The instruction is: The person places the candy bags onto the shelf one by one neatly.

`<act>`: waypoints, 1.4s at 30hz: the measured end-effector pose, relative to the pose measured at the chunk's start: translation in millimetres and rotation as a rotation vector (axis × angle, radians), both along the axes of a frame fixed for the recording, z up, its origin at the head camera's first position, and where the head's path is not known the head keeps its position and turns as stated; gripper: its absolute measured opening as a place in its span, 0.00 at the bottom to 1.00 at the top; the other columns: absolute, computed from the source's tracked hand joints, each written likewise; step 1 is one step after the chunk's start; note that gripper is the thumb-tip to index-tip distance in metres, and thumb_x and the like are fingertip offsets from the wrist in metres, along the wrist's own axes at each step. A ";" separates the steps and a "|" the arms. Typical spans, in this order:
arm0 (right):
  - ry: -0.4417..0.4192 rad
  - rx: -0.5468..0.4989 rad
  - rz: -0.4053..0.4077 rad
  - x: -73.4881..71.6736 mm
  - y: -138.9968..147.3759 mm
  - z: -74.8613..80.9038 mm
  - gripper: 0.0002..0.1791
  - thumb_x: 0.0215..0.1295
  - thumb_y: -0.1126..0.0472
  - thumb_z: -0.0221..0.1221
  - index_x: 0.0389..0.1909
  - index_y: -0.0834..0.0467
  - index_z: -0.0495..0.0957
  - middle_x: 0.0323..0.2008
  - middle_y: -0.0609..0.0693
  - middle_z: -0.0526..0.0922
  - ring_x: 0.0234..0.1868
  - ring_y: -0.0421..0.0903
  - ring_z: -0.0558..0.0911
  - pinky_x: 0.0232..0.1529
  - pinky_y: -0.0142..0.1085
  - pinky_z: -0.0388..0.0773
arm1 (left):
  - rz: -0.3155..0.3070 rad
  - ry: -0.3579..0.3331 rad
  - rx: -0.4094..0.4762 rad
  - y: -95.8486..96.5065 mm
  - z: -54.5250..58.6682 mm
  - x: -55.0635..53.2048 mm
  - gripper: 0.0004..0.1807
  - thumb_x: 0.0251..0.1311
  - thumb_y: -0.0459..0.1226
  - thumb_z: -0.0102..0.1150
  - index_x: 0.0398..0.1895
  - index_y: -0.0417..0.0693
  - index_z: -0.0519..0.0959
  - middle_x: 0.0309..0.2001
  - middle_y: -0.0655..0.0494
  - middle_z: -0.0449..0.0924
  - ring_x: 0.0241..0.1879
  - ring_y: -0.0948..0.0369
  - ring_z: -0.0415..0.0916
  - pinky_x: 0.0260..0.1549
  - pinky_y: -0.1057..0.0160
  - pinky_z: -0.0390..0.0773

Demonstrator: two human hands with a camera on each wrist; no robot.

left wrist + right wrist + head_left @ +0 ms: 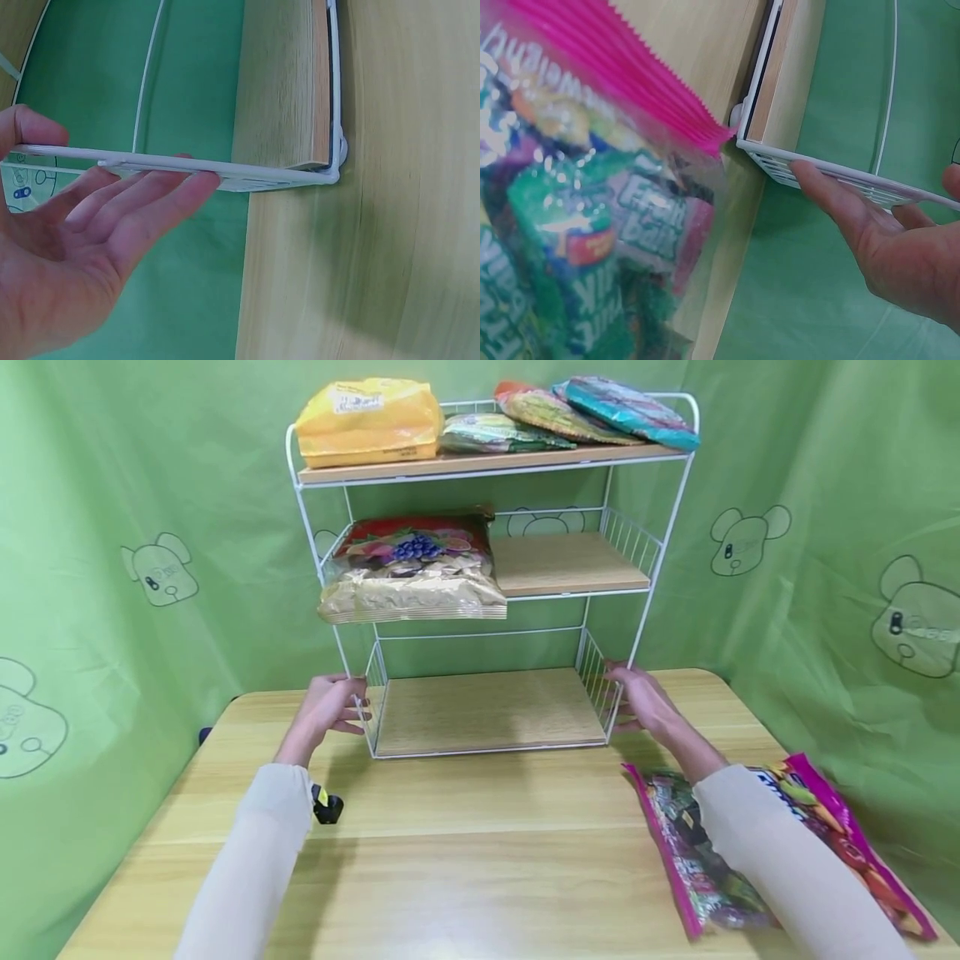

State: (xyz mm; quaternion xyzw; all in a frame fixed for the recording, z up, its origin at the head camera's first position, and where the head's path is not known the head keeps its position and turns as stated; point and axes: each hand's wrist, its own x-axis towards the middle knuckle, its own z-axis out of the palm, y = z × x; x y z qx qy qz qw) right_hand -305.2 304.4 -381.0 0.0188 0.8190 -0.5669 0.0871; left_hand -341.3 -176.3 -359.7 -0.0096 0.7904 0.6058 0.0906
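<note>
A white wire shelf rack (pixel 491 749) with three wooden boards stands on the table. My left hand (pixel 330 703) holds its lower left side; in the left wrist view the thumb lies over the white front post and the fingers (pixel 161 202) touch the side wires from outside. On the opposite side my right hand (pixel 641 697) holds the lower right post, its fingers (pixel 832 195) extended along the side grid and its thumb partly cut off in the right wrist view. A red and gold candy bag (pixel 416 568) lies on the middle board, overhanging its front edge.
On the top board lie a yellow bag (pixel 367 422), a green bag (pixel 498 433), an orange-green bag (pixel 562 414) and a blue bag (pixel 630 410). A pink-edged candy bag (pixel 675 860) lies beneath my right forearm on the table (pixel 480 877). Green curtain (pixel 75 527) surrounds the table.
</note>
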 end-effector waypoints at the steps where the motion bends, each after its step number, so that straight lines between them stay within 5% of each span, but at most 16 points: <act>1: -0.002 -0.002 -0.001 -0.2 -0.3 0.3 0.36 0.80 0.43 0.33 0.82 0.48 0.40 0.74 0.74 0.56 0.63 0.75 0.72 0.57 0.62 0.81 | 0.002 -0.001 0.001 -0.3 -0.1 0.2 0.27 0.64 0.38 0.53 0.65 0.33 0.72 0.37 0.50 0.81 0.38 0.49 0.88 0.44 0.45 0.88; 17: -0.013 -0.001 0.031 3.1 -1.3 2.5 0.35 0.80 0.43 0.31 0.82 0.49 0.37 0.77 0.73 0.51 0.67 0.76 0.68 0.60 0.63 0.79 | 0.004 -0.015 0.013 0.0 -0.9 4.9 0.28 0.65 0.40 0.54 0.66 0.35 0.72 0.51 0.37 0.79 0.34 0.57 0.87 0.45 0.45 0.88; 25: -0.030 0.062 0.085 4.5 5.4 11.2 0.36 0.81 0.44 0.29 0.81 0.60 0.40 0.75 0.75 0.53 0.68 0.77 0.66 0.59 0.59 0.81 | 0.001 -0.022 0.006 2.0 -0.2 1.0 0.28 0.64 0.38 0.54 0.66 0.36 0.73 0.49 0.41 0.80 0.36 0.54 0.87 0.44 0.45 0.89; 34: -0.104 0.095 0.127 6.7 9.1 25.5 0.36 0.80 0.49 0.30 0.80 0.65 0.40 0.72 0.78 0.55 0.68 0.77 0.67 0.58 0.56 0.83 | -0.034 -0.025 0.003 2.4 0.5 2.9 0.30 0.67 0.42 0.54 0.70 0.37 0.70 0.60 0.32 0.75 0.41 0.54 0.87 0.48 0.46 0.87; 42: -0.184 0.234 0.183 16.1 19.0 40.8 0.37 0.79 0.51 0.32 0.78 0.72 0.42 0.72 0.81 0.53 0.68 0.78 0.64 0.56 0.53 0.85 | -0.028 -0.025 0.018 2.9 -1.3 0.8 0.29 0.65 0.41 0.55 0.68 0.36 0.71 0.51 0.40 0.79 0.37 0.55 0.87 0.46 0.45 0.88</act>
